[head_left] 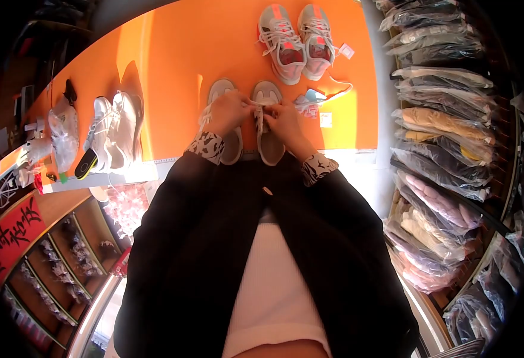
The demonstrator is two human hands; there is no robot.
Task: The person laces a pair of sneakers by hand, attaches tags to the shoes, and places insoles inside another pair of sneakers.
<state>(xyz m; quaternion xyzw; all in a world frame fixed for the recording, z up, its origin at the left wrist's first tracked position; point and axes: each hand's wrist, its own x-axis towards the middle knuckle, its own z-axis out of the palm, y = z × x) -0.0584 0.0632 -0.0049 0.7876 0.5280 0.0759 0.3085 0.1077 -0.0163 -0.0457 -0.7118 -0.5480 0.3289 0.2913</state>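
White pair [99, 126]: on the orange desk [172, 65].
Left hand [229, 112]: grip narrow, pinching the lace [256, 104].
Laced shoe [271, 148]: on the desk, toe pointing away from the person.
Right hand [284, 123]: grip narrow, holding the same lace.
Pink-accented pair [289, 52]: beyond the hands, tag [346, 51] attached.

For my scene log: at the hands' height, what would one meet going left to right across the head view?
Plastic-wrapped item → pair of white shoes → left hand → right hand → white tag → bagged garments.
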